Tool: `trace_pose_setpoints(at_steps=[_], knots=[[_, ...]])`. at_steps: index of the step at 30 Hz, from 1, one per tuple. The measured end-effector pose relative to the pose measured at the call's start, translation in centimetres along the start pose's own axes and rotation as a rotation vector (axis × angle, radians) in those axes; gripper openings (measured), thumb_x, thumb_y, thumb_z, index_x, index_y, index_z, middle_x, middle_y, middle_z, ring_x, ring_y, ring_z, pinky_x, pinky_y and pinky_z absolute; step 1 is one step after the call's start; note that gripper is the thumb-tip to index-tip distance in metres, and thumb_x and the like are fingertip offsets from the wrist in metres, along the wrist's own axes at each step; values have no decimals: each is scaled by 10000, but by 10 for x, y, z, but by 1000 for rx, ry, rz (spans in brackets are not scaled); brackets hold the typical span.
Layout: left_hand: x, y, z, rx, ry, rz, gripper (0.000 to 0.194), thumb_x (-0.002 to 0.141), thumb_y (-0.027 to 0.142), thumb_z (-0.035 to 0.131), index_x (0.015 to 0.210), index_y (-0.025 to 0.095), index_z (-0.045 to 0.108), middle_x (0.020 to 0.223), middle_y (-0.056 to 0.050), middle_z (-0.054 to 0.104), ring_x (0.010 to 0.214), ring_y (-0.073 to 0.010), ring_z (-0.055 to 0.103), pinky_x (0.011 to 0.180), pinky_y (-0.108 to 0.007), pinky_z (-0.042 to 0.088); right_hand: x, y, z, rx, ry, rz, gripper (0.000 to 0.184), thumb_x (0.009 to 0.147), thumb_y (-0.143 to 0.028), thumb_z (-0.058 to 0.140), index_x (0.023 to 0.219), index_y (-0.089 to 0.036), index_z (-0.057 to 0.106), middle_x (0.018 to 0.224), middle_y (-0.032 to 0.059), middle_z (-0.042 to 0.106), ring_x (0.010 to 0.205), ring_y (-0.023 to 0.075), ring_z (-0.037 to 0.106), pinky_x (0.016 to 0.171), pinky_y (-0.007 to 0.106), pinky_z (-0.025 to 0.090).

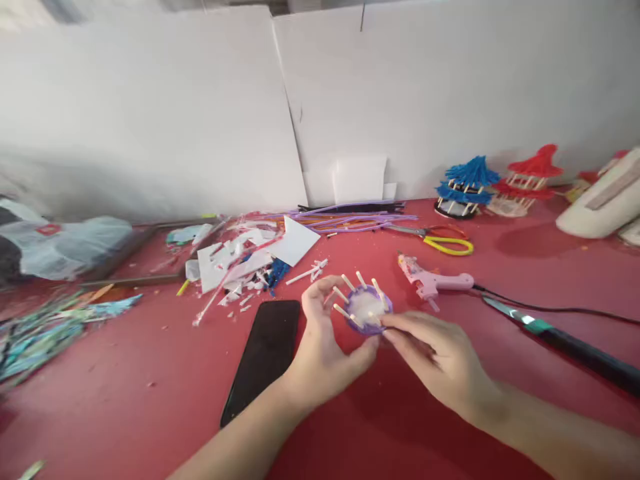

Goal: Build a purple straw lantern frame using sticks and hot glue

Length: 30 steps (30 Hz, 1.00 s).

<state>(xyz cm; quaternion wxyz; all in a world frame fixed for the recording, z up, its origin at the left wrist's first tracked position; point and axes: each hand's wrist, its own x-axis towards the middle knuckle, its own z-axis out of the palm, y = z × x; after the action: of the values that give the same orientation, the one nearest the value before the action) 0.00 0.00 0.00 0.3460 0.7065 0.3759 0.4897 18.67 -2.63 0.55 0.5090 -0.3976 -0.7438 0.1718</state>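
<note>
A small round craft base (367, 305), white inside with a purple rim, has several short pale sticks standing around its edge. My left hand (325, 340) curves around its left side, fingers behind and thumb in front, gripping it. With thumb and fingers pinched, my right hand (435, 353) touches the near right edge of the rim. Whether a small stick is between those fingertips I cannot make out. A black smartphone (265, 353) lies on the table just left of my left hand. The pink glue gun (435, 281) rests beyond my right hand.
Paper scraps (240, 260) and purple pipe cleaners (350, 217) lie toward the back. Yellow-handled scissors (447, 243) sit near a blue tiered model (465, 187) and a red one (530, 180). A black-handled knife (575, 343) lies at right, by the glue gun's cord (550, 309).
</note>
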Motion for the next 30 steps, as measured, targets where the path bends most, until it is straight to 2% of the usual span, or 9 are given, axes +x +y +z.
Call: trace_pose_setpoints(at_steps=[5,10,12,16,21,27,30], knots=[[1,0,1,-41,4,-26,705,766,165,718,1280,308,258,1302,-94,379,1278,-301,465,1041,-542,437,-2,1,-1,-6,-20,7,187,929,-108,621,1078,-153,724,907,16,770,804,54,719,774,71,539],[-2,6,-1,-95,-65,-160,673,786,192,744,1253,307,273,1273,-80,417,1199,-260,534,917,-411,528,-3,1,-2,-2,-22,-13,191,931,-110,621,1088,-164,716,919,18,766,824,69,721,782,100,554],[-2,8,-2,-114,-86,-225,686,786,213,757,1262,300,270,1242,-74,453,1139,-240,568,917,-406,524,-3,1,-1,-3,-22,-16,193,934,-109,617,1089,-171,714,921,17,765,829,73,722,785,110,559],[2,8,-1,-199,-69,-280,736,744,228,792,1281,276,291,1263,-85,455,1167,-246,569,1005,-425,478,-3,2,-1,-3,-19,-15,203,935,-106,612,1098,-180,709,931,18,767,827,80,723,771,125,569],[7,8,-1,-433,-88,-405,684,708,179,795,1229,260,359,1097,-20,506,1006,-177,637,925,-341,521,-3,3,-1,4,-32,-4,198,943,-114,600,1096,-181,707,893,16,762,770,83,716,722,135,577],[8,10,-3,-522,-106,-454,612,702,123,803,1156,239,410,1065,-10,606,918,-131,670,851,-269,538,-3,3,-2,-1,-39,-13,193,942,-111,599,1094,-172,702,885,19,758,771,78,714,734,132,571],[8,11,-3,-583,-136,-475,619,719,106,799,1179,236,405,1024,-9,669,875,-128,700,821,-261,553,-3,3,-2,-3,-40,-16,195,938,-111,604,1095,-171,704,884,18,759,766,78,716,739,128,571]])
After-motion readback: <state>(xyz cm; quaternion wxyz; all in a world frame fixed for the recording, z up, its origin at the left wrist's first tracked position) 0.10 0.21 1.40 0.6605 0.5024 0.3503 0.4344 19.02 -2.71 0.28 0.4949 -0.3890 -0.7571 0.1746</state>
